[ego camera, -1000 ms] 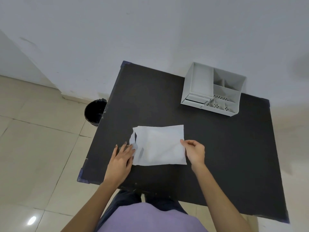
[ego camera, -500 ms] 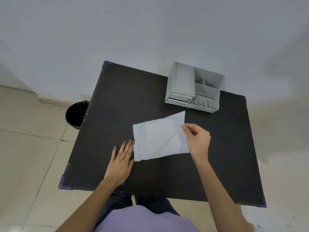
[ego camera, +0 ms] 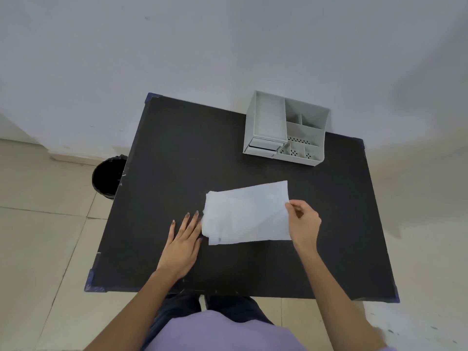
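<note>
A white sheet of thin paper or cloth lies on the black table, its right side lifted and tilted. My right hand pinches the sheet's right edge between thumb and fingers. My left hand lies flat on the table with straight fingers, its fingertips touching the sheet's left edge, which looks folded over.
A grey desk organiser with several compartments stands at the table's back right, against the white wall. A black bin sits on the tiled floor left of the table. My lap is at the table's near edge.
My right hand has lifted the sheet's right side and turned it. My left hand slid off the sheet and now only touches its left edge. The camera view shifted.
</note>
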